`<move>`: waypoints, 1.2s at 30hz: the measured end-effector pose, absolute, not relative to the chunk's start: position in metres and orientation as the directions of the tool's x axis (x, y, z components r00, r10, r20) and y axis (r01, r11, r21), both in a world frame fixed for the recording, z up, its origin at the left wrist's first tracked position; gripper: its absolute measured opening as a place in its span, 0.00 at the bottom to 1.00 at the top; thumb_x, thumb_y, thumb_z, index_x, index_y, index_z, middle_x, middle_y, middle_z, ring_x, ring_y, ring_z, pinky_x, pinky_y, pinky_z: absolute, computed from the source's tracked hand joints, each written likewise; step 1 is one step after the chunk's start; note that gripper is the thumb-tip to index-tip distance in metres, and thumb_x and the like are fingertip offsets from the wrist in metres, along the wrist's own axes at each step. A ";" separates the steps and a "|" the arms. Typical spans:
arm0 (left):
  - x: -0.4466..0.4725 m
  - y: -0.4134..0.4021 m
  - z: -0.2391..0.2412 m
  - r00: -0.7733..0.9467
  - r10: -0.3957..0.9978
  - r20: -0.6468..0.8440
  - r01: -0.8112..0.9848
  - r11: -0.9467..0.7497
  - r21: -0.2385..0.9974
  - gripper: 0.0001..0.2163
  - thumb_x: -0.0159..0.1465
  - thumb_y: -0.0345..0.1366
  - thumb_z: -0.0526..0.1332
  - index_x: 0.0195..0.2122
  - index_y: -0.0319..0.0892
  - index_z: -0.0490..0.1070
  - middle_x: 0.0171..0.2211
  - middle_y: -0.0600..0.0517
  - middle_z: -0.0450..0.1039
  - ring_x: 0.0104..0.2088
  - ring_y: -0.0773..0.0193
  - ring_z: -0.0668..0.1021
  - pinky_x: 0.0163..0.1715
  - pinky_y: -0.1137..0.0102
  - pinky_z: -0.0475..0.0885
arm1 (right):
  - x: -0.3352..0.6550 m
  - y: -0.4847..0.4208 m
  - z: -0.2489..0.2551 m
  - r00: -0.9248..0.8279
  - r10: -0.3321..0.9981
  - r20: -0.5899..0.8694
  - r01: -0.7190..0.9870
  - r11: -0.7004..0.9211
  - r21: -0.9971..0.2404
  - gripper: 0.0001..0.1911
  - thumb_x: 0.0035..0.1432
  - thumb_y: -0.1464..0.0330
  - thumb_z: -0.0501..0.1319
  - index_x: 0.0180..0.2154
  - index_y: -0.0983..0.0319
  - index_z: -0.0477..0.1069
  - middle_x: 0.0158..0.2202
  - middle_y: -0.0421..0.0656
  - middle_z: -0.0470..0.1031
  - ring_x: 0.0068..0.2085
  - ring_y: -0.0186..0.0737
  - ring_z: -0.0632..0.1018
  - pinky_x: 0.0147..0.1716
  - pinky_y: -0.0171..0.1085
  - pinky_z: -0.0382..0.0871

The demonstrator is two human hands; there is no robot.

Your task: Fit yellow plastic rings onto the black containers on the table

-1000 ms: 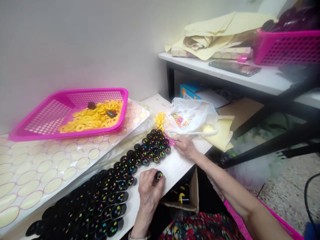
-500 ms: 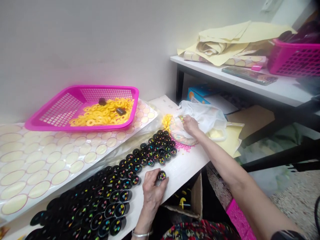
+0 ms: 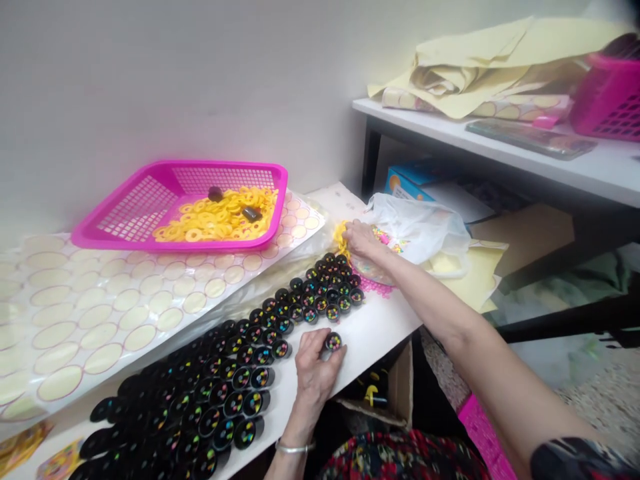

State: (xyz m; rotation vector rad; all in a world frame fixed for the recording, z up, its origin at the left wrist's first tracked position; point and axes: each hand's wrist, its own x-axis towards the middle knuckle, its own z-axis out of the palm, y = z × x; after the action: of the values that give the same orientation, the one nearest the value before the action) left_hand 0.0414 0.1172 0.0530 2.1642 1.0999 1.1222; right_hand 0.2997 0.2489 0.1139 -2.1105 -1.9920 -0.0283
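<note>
Between the thumb and fingers of my left hand (image 3: 315,373) is a small black cup (image 3: 333,341) with coloured beads inside, upright at the table's front edge. My right hand (image 3: 364,240) reaches to a small heap of yellow rings (image 3: 341,239) beside a white plastic bag (image 3: 425,223). Its fingers are curled down, and what they hold is hidden. Coloured beads (image 3: 390,239) show at the bag's opening, just right of that hand. Many more black cups (image 3: 240,377) with beads in them stand in close rows left of my left hand.
Behind the cups, a pink basket (image 3: 125,243) of yellow rings rests on a sheet printed with ovals (image 3: 93,320). Pink beads (image 3: 375,288) lie near the bag. A cardboard box (image 3: 400,387) sits below the table edge. At right stands a white shelf (image 3: 525,153).
My right hand has moved left from the beads at the bag to the yellow rings. The left hand still holds the cup. The whole view has shifted slightly.
</note>
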 end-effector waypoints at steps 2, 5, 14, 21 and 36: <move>0.041 0.117 0.052 0.354 0.819 0.451 0.436 -0.571 0.696 0.12 0.51 0.34 0.65 0.37 0.40 0.72 0.30 0.51 0.73 0.33 0.63 0.73 0.32 0.68 0.72 | 0.301 0.246 0.114 0.099 0.981 0.165 0.985 -0.073 -0.159 0.12 0.57 0.75 0.47 0.41 0.66 0.65 0.39 0.52 0.67 0.39 0.44 0.65 0.35 0.39 0.56; 0.041 0.118 0.049 0.364 0.821 0.439 0.434 -0.567 0.700 0.12 0.51 0.34 0.65 0.38 0.41 0.71 0.31 0.51 0.73 0.33 0.63 0.73 0.34 0.67 0.71 | 0.307 0.234 0.118 0.075 0.980 0.184 0.991 -0.053 -0.121 0.11 0.56 0.75 0.48 0.39 0.66 0.66 0.40 0.52 0.68 0.40 0.45 0.66 0.36 0.39 0.56; 0.044 0.117 0.049 0.364 0.834 0.414 0.424 -0.544 0.724 0.11 0.51 0.35 0.64 0.37 0.42 0.72 0.31 0.52 0.74 0.34 0.62 0.73 0.35 0.67 0.71 | 0.286 0.106 0.111 0.223 0.971 0.090 0.606 -0.066 -0.792 0.10 0.53 0.68 0.55 0.38 0.63 0.67 0.24 0.38 0.68 0.26 0.35 0.68 0.26 0.34 0.60; 0.045 0.117 0.051 0.357 0.842 0.405 0.424 -0.533 0.732 0.11 0.50 0.35 0.64 0.36 0.42 0.72 0.32 0.52 0.74 0.34 0.62 0.73 0.36 0.67 0.71 | 0.254 0.054 0.076 0.214 0.976 0.041 0.545 -0.085 -0.834 0.06 0.50 0.67 0.58 0.30 0.63 0.70 0.29 0.41 0.69 0.31 0.36 0.70 0.31 0.35 0.63; 0.045 0.117 0.051 0.358 0.865 0.352 0.440 -0.489 0.753 0.11 0.50 0.35 0.65 0.35 0.42 0.73 0.31 0.52 0.74 0.34 0.62 0.73 0.35 0.67 0.70 | 0.277 0.073 0.056 0.377 0.885 0.273 0.885 -0.257 -0.387 0.10 0.56 0.72 0.51 0.27 0.61 0.69 0.31 0.44 0.66 0.33 0.39 0.69 0.30 0.35 0.59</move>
State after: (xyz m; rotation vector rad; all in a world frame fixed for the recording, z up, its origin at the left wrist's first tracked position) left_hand 0.0450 0.1168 0.0514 2.0787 1.1285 1.0168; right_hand 0.2768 0.0731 0.0557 -2.1653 -1.5248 -0.0007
